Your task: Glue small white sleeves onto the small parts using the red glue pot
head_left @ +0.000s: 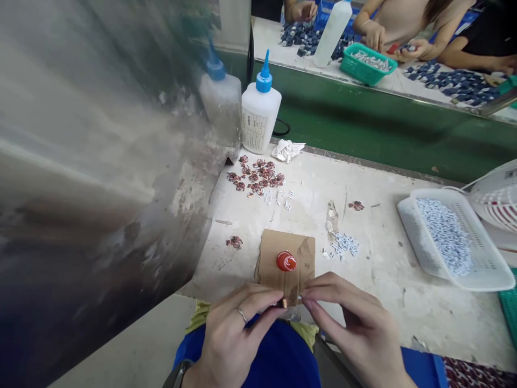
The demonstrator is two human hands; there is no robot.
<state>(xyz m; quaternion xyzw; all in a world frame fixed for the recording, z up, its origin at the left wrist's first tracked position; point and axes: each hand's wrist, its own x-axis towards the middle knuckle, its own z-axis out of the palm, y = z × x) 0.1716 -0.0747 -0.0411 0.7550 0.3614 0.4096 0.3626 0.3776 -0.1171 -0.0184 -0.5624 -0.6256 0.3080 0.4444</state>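
At far left a blurred metal panel fills the view, with a white glue bottle with a blue nozzle standing just beside it, a crumpled white cloth to its right. Near the bottle, a cluster of reddish-brown flower-shaped pieces lies on the white-crusted workbench. The left hand, a ring on one finger, is closed in a pinch around a tiny tan-and-dark piece, held at the near edge of a torn cardboard square - a red conical cap sits on that cardboard. The right hand is curled, its fingertips just beside the piece; whether it grips anything, I cannot tell. Further right lie loose white-and-blue chips, then a white plastic tray heaped with more. Beyond a green strip, a co-worker's hands work over a green basket - dark blue pieces spread around it.
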